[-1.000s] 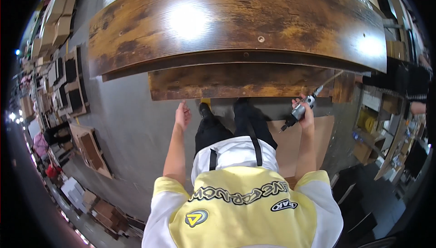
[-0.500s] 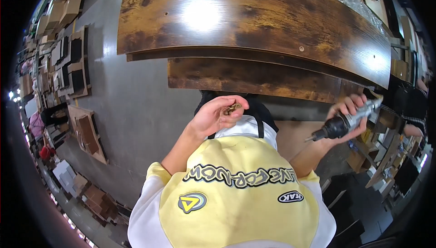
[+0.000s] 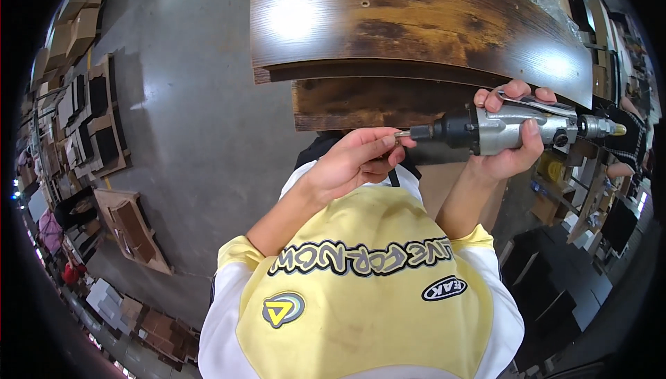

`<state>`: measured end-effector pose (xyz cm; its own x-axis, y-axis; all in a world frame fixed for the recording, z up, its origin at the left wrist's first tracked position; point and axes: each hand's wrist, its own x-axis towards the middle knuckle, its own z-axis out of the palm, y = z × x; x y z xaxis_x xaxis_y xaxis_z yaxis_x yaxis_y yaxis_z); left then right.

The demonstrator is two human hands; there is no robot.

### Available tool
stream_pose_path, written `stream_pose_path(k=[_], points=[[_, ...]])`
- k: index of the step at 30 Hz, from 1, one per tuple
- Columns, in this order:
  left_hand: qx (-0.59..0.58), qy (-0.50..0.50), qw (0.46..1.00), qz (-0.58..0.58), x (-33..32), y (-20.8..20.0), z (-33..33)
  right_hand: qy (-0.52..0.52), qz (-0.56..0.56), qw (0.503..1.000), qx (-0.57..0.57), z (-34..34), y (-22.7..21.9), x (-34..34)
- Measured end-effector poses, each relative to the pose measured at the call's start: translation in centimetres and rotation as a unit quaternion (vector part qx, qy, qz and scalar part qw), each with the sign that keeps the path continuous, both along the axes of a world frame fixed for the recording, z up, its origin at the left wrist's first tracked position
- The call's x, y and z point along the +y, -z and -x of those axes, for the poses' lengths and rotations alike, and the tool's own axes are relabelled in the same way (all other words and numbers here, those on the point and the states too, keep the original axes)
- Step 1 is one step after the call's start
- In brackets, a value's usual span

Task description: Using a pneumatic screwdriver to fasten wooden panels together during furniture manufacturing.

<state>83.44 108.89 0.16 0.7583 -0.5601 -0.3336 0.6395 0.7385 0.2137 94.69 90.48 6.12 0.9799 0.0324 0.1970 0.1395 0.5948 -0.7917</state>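
L hand (image 3: 350,164) pinched, R hand (image 3: 510,147) fisted.

Pneumatic screwdriver held level, fingertips at its bit

The right hand (image 3: 510,150) wraps the silver pneumatic screwdriver (image 3: 510,128), held level with its bit pointing left. The left hand (image 3: 354,164) pinches at the bit tip (image 3: 404,133). Beyond both hands lie 2 stacked dark wood panels (image 3: 416,25) on a grey concrete floor (image 3: 194,136).

The right hand (image 3: 510,150) has raised the air screwdriver (image 3: 510,128) level, its tip now meeting the left hand (image 3: 357,160).
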Motion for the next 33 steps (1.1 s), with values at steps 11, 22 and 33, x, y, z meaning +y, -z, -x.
stream_pose_path(k=[11,22,33], points=[[-0.029,-0.062,0.995,-0.076,0.3,-0.3,1.8,-0.033,0.010,0.998,-0.058,1.5,-0.7,0.9],[-0.137,-0.074,0.934,-0.320,-0.8,-0.4,1.9,0.012,0.019,0.997,-0.077,2.5,-0.6,1.2],[-0.229,0.008,0.920,-0.319,2.0,-1.5,0.9,0.015,0.006,0.999,-0.044,1.6,-1.5,2.0]])
